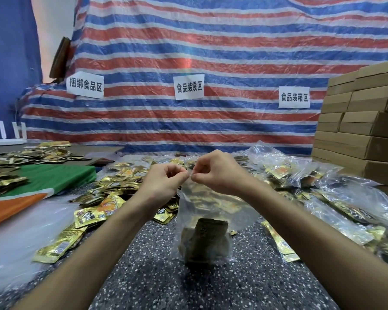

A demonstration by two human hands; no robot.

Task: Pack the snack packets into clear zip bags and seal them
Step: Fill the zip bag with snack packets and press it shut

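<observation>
A clear zip bag (211, 211) hangs upright over the speckled floor, with several gold snack packets (205, 240) bunched at its bottom. My left hand (164, 182) and my right hand (215, 173) both pinch the bag's top edge, fingertips almost touching at the middle of the zip strip. Loose gold snack packets (112, 193) lie scattered behind and to the left of the bag.
Filled clear bags (336, 189) pile up at the right. Stacked cardboard boxes (363, 135) stand at the far right. A green and orange sheet (54, 177) and a stack of clear plastic bags (20, 231) lie at the left. A striped tarp (211, 52) with paper signs hangs behind.
</observation>
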